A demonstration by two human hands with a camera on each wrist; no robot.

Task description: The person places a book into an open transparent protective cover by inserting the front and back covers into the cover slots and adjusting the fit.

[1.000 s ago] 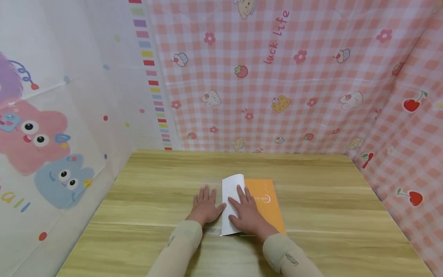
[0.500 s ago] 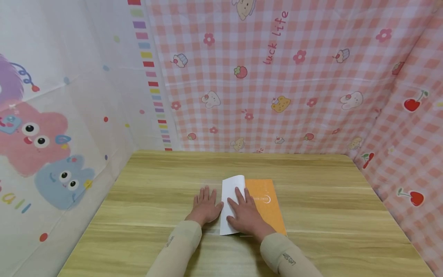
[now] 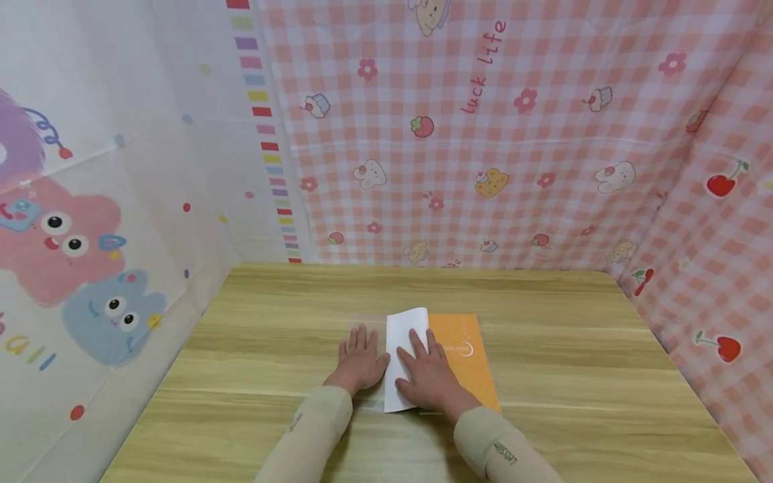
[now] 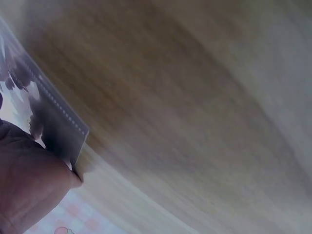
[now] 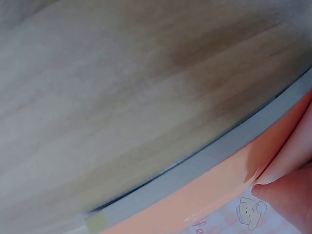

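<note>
An orange booklet (image 3: 461,335) with white print lies in the middle of the table. Its white leaf (image 3: 404,329) is turned to the left, bulging slightly along the fold. My right hand (image 3: 430,376) lies across this leaf with fingers spread, partly covering the orange side. My left hand (image 3: 360,362) rests palm down just left of the leaf, its thumb at the leaf's edge. Beneath it the left wrist view shows a shiny clear plastic sheet (image 4: 56,114) with a dotted seam. In the right wrist view, a pale strip (image 5: 195,170) runs along the orange booklet's edge.
The wood-grain table (image 3: 260,322) is bounded at the back by a pink checked cloth (image 3: 386,168) and at the left by a white printed cloth (image 3: 199,168). Another checked cloth (image 3: 676,282) hangs at the right side.
The hands stay almost in place. My right hand has slid very slightly left on the white leaf, and the leaf's left edge lies a touch closer to my left thumb.
</note>
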